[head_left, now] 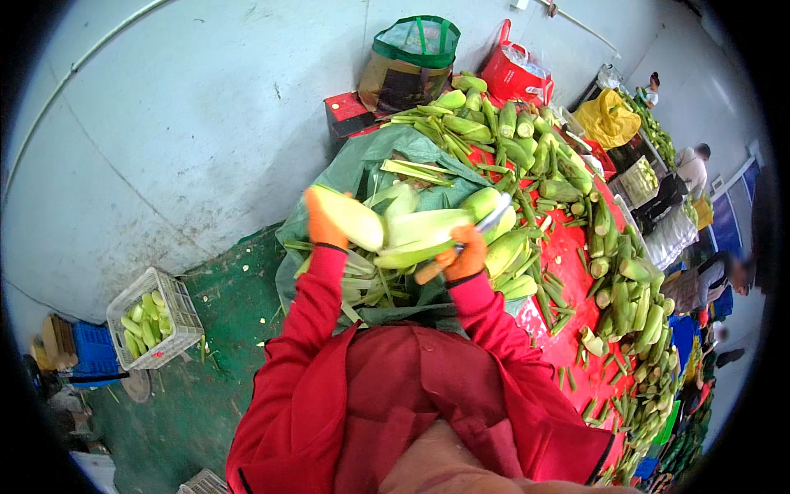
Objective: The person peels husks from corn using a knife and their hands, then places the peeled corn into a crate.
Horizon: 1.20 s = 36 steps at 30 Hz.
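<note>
Both my hands wear orange gloves. My left hand [327,217] grips a pale green ear of corn [353,217] whose husk is partly off. In my right hand [466,254] is a knife [494,213] with a wooden handle, its blade blurred and pointing up and right. A loose light green husk [426,228] stretches between the two hands; whether my right fingers also touch it I cannot tell. Beneath them lies an open green woven sack [361,160] with husks in it. Unhusked ears of corn [509,250] lie just right of my right hand.
A red table [565,265] to the right bears many ears and cut stalk ends. A green-rimmed bag [410,68] and a red bag [515,74] stand at the back. On the left floor sits a white crate [185,309] of husked corn. Other people are at the far right.
</note>
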Each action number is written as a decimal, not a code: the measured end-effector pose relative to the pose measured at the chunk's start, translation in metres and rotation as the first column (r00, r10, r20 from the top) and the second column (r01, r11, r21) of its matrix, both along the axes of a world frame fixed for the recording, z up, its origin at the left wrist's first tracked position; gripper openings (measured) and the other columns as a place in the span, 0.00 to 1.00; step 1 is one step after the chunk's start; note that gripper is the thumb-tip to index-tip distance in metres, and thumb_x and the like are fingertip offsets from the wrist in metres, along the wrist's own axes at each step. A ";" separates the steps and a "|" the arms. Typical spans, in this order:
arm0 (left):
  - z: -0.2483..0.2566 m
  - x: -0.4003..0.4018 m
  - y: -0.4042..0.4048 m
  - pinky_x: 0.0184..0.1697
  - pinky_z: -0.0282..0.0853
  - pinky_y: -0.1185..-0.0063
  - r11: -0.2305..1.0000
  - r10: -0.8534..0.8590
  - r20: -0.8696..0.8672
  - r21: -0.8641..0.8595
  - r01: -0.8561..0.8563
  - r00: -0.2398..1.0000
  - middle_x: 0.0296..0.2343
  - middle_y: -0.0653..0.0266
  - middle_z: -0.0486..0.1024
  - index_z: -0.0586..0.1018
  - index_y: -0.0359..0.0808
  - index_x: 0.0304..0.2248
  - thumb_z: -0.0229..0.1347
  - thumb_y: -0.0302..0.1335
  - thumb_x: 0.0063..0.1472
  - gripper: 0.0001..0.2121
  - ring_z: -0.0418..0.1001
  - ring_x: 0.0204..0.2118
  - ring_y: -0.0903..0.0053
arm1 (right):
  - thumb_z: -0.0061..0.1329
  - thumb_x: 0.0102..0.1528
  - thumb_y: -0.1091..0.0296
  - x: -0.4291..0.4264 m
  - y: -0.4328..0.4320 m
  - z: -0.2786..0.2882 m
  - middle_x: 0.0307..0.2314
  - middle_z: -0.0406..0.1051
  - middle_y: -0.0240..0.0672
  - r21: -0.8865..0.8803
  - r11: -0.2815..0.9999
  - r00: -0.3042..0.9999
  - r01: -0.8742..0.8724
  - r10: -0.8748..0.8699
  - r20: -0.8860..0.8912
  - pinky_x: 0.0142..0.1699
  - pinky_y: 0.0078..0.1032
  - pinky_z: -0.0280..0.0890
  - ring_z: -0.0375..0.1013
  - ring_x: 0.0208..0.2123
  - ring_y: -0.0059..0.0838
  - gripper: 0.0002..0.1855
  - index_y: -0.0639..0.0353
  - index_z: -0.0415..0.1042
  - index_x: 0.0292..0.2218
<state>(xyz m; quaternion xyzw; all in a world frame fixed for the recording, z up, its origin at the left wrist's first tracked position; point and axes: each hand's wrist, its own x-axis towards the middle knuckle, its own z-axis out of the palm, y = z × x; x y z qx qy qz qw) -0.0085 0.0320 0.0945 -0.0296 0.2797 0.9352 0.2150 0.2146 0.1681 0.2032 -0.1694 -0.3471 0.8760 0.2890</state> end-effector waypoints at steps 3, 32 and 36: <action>-0.039 -0.056 -0.051 0.39 0.71 0.65 0.904 0.036 -0.005 0.426 -0.030 0.999 0.35 0.49 0.73 0.65 0.34 0.47 0.44 0.60 0.56 0.35 0.73 0.34 0.61 | 0.42 0.46 0.70 0.003 0.000 0.033 0.22 0.70 0.38 0.063 0.978 0.979 0.199 -0.196 -0.061 0.18 0.22 0.64 0.67 0.13 0.29 0.15 0.68 0.67 0.36; 0.088 0.076 -0.017 0.50 0.62 0.79 0.819 -0.573 -0.573 -0.412 0.399 0.586 0.43 0.65 0.71 0.64 0.32 0.54 0.52 0.39 0.61 0.27 0.68 0.44 0.79 | 0.51 0.43 0.77 -0.041 -0.009 0.029 0.17 0.70 0.36 0.332 0.840 0.854 -0.429 0.258 0.452 0.17 0.21 0.60 0.65 0.11 0.25 0.08 0.67 0.72 0.29; 0.063 0.077 -0.001 0.52 0.59 0.80 0.850 -0.527 -0.446 -0.257 0.461 0.724 0.45 0.64 0.69 0.61 0.32 0.56 0.52 0.36 0.62 0.27 0.66 0.46 0.79 | 0.51 0.43 0.77 -0.042 -0.007 0.018 0.16 0.70 0.36 0.223 0.898 0.851 -0.380 0.245 0.465 0.17 0.21 0.59 0.64 0.11 0.25 0.08 0.67 0.72 0.30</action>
